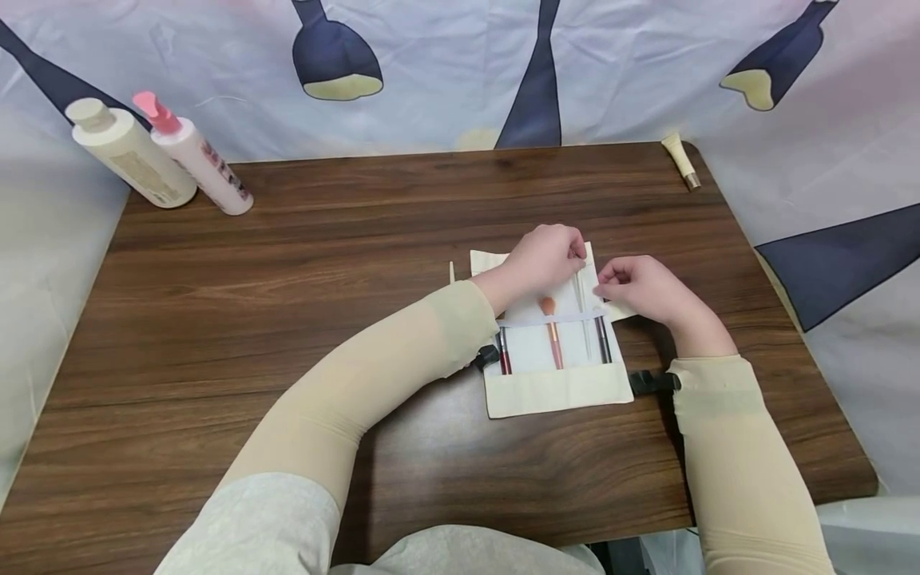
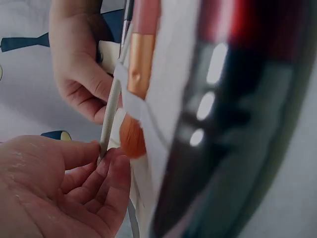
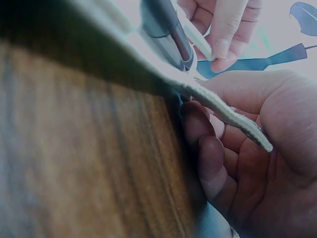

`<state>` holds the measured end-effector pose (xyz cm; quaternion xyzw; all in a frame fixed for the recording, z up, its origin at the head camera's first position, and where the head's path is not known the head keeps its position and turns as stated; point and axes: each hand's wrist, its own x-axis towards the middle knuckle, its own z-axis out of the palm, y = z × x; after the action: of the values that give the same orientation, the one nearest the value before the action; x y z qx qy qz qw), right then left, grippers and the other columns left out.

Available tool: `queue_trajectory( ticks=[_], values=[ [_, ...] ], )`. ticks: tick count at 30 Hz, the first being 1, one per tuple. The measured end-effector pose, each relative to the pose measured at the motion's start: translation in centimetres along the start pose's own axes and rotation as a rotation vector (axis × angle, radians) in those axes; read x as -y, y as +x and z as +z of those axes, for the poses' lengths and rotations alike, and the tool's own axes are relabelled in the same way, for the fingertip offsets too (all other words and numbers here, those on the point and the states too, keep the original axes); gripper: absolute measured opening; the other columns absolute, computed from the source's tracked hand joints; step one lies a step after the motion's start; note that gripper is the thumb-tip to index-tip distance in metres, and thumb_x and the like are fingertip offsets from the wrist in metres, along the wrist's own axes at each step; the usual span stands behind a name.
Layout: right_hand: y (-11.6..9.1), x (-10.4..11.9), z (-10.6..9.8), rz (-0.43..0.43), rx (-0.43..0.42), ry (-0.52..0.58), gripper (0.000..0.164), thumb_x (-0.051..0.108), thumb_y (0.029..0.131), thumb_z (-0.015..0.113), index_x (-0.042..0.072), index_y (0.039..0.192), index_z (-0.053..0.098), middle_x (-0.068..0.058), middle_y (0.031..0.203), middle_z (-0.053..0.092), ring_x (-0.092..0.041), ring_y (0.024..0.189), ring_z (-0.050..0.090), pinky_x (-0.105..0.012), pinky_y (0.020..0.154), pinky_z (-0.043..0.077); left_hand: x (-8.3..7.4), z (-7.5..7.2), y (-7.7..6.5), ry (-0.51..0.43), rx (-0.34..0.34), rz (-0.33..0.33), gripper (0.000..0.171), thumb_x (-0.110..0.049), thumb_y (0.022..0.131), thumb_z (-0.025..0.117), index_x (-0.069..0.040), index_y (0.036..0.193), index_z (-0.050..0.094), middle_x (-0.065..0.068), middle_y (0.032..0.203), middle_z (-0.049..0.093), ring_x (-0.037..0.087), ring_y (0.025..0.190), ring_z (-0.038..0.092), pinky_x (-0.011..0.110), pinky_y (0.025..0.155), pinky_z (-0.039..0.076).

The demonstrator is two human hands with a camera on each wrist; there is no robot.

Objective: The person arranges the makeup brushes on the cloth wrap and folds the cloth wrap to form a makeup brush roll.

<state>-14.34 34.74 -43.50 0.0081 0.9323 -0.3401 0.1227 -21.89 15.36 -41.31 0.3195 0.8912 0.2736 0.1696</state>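
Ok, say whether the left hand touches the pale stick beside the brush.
Touching; the left wrist view shows the left hand pinching the pale stick by its end.

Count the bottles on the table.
2: a white bottle with a cream cap at the table's far left corner, and a pink-pump bottle just right of it.

Brown table (image 1: 287, 279): brush roll (image 1: 561, 389), bottles (image 1: 136, 156), probably tube (image 1: 680, 160).
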Motion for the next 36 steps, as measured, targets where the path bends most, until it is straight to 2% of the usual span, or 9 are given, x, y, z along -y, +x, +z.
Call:
queue_trajectory(
  ticks=[6,8,12,16,23,26,30,35,36],
  values=[
    [0.0,0.2,-0.2,-0.001,0.001,0.002,0.016,0.02,0.098,0.069,0.004,0.1,0.071,-0.008,0.084,0.063,-0.024,0.08,0.054,-0.033,0.069,0.044,-0.3,0.4,-0.5,-0.014,0.084,0.027,0.014,-0.019,0.102,0.06,-0.016,0.097,0.073,-0.003,0.09,0.07,0.011,0.053,0.067,0.019,0.067,0.053],
    [0.0,0.2,-0.2,-0.004,0.002,0.003,0.016,0.02,0.098,0.069,0.004,0.1,0.071,-0.008,0.083,0.063,-0.024,0.079,0.054,-0.033,0.068,0.043,-0.3,0.5,-0.6,0.003,0.098,0.047,0.016,-0.017,0.101,0.06,-0.016,0.094,0.074,-0.004,0.088,0.07,0.011,0.05,0.067,0.019,0.067,0.053],
    [0.1,0.2,-0.3,-0.012,0.001,0.004,0.016,0.02,0.098,0.069,0.005,0.099,0.071,-0.007,0.082,0.064,-0.023,0.079,0.054,-0.033,0.069,0.044,-0.4,0.7,-0.9,0.095,0.097,0.142,0.017,-0.016,0.099,0.062,-0.018,0.092,0.077,-0.008,0.087,0.071,0.006,0.068,0.066,0.019,0.081,0.049],
    [0.1,0.1,-0.4,-0.018,0.0,0.0,0.016,0.021,0.098,0.07,0.005,0.098,0.071,-0.006,0.08,0.064,-0.022,0.078,0.054,-0.033,0.068,0.044,-0.5,0.9,-1.1,0.15,0.116,0.232,0.017,-0.016,0.099,0.063,-0.019,0.093,0.079,-0.01,0.093,0.072,0.007,0.087,0.062,0.023,0.084,0.049],
    [0.2,0.1,-0.5,-0.024,-0.006,-0.013,0.019,0.024,0.098,0.071,0.005,0.097,0.071,-0.006,0.08,0.063,-0.022,0.078,0.054,-0.033,0.069,0.043,-0.7,0.6,-1.8,0.157,0.126,0.273,0.022,-0.011,0.1,0.058,-0.016,0.103,0.078,-0.008,0.104,0.074,0.008,0.099,0.064,0.024,0.092,0.049],
    [0.2,0.1,-0.3,-0.022,0.005,-0.008,0.02,0.025,0.099,0.07,0.005,0.098,0.071,-0.007,0.081,0.063,-0.023,0.079,0.054,-0.033,0.069,0.043,-0.5,-0.1,-2.5,0.156,0.17,0.252,0.026,-0.013,0.102,0.054,-0.015,0.116,0.076,-0.006,0.113,0.074,0.009,0.105,0.063,0.025,0.098,0.048],
    [0.1,0.1,0.0,0.002,0.03,-0.008,0.02,0.026,0.099,0.07,0.006,0.101,0.071,-0.007,0.083,0.061,-0.024,0.08,0.054,-0.035,0.071,0.044,0.2,-2.1,-3.7,0.145,0.217,0.21,0.03,-0.017,0.105,0.053,-0.015,0.131,0.069,-0.003,0.118,0.073,0.008,0.109,0.063,0.028,0.104,0.047],
    [-0.1,0.2,0.1,0.021,0.027,-0.021,0.019,0.026,0.1,0.069,0.007,0.102,0.07,-0.007,0.086,0.06,-0.025,0.083,0.054,-0.037,0.074,0.043,2.4,-5.2,-5.7,0.131,0.111,0.19,0.029,-0.017,0.104,0.054,-0.012,0.128,0.069,-0.001,0.12,0.071,0.012,0.104,0.064,0.032,0.097,0.05],
    [-0.1,0.2,0.1,0.022,0.026,-0.022,0.019,0.026,0.1,0.069,0.007,0.102,0.07,-0.008,0.086,0.06,-0.026,0.084,0.054,-0.037,0.074,0.043,2.9,-5.8,-6.4,0.135,0.087,0.178,0.028,-0.017,0.103,0.054,-0.011,0.126,0.07,0.0,0.114,0.072,0.014,0.098,0.064,0.033,0.093,0.05]
  ],
)
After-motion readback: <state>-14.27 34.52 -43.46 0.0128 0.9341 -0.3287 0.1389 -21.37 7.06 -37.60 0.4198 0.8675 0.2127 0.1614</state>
